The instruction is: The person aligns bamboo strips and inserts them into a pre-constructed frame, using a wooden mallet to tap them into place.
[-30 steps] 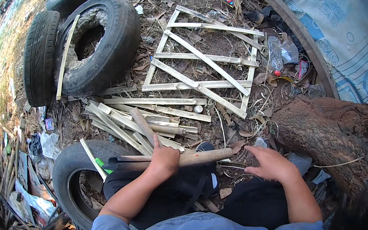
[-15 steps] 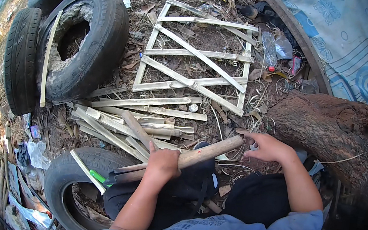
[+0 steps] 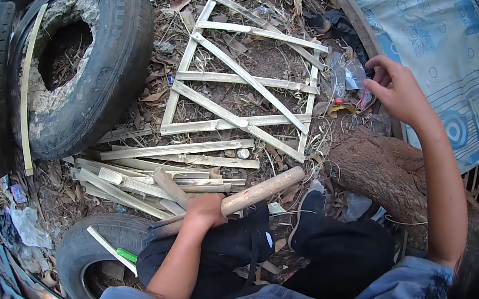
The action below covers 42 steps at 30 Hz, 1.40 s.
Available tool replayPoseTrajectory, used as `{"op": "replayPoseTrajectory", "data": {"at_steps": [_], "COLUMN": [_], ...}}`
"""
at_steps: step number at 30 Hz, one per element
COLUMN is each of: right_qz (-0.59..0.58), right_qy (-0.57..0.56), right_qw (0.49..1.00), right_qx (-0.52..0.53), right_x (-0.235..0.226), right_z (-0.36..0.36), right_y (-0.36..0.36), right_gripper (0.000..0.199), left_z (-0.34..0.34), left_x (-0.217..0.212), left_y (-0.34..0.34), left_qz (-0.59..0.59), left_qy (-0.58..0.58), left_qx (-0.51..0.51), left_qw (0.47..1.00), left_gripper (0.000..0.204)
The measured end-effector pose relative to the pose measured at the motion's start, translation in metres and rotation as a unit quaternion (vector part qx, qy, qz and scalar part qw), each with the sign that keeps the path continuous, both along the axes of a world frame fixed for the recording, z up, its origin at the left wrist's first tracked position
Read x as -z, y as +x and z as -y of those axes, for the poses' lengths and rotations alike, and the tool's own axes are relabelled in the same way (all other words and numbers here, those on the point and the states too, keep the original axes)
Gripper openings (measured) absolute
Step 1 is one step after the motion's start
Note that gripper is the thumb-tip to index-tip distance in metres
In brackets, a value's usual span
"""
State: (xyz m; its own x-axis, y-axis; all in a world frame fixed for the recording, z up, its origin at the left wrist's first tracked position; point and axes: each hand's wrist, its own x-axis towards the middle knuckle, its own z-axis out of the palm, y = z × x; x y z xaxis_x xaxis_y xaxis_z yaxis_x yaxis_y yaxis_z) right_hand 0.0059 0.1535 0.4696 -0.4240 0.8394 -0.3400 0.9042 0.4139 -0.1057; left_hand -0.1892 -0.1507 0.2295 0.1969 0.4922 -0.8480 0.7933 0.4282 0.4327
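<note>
My left hand [image 3: 204, 210] is closed round a thick, round wooden handle [image 3: 264, 188] that slants across my lap. Its lower end meets a dark part [image 3: 155, 234] whose kind I cannot make out. A shorter wooden stick [image 3: 169, 187] juts out beside the same fist; whether it is gripped too is hidden. My right hand [image 3: 390, 87] is raised at the far right, fingers bent and apart from the thumb, with nothing visible in it. It hovers by a clear plastic bottle [image 3: 337, 80]. Ahead lies a lattice frame [image 3: 246, 81] of split bamboo strips, some crossing diagonally.
A pile of bamboo strips [image 3: 143, 180] lies before my left hand. Worn tyres [image 3: 121, 41] stand at the left; another tyre [image 3: 76, 244] by my leg bears a strip and a green-handled tool [image 3: 126, 255]. A log [image 3: 384, 164] and a blue patterned sheet [image 3: 425, 47] lie right.
My right hand has moved away from the handle's upper end, up and to the right. My left hand still grips the handle. The whole view has shifted slightly.
</note>
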Motion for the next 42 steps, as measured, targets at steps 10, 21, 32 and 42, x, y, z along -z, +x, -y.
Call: {"op": "replayPoseTrajectory", "data": {"at_steps": [10, 21, 32, 42], "right_qz": [0.073, -0.248, -0.290, -0.257], "right_qy": [-0.199, -0.148, 0.002, 0.025], "right_qw": [0.977, 0.943, 0.955, 0.957], "right_qx": [-0.004, 0.164, 0.063, 0.131], "right_x": [0.247, 0.346, 0.378, 0.369], "right_z": [-0.056, -0.095, -0.114, -0.110], "right_y": [0.142, 0.176, 0.184, 0.178], "right_gripper": [0.036, 0.054, 0.029, 0.031], "left_z": [0.003, -0.004, -0.128, -0.243], "left_x": [0.040, 0.070, 0.027, 0.039], "left_y": [0.006, 0.030, 0.083, 0.123], "left_qz": [-0.155, -0.291, -0.259, -0.206], "left_qy": [-0.004, 0.033, 0.075, 0.242], "left_qx": [0.006, 0.010, 0.010, 0.020], "left_qw": [0.988, 0.956, 0.963, 0.948], "left_gripper": [0.045, 0.060, 0.068, 0.063]}}
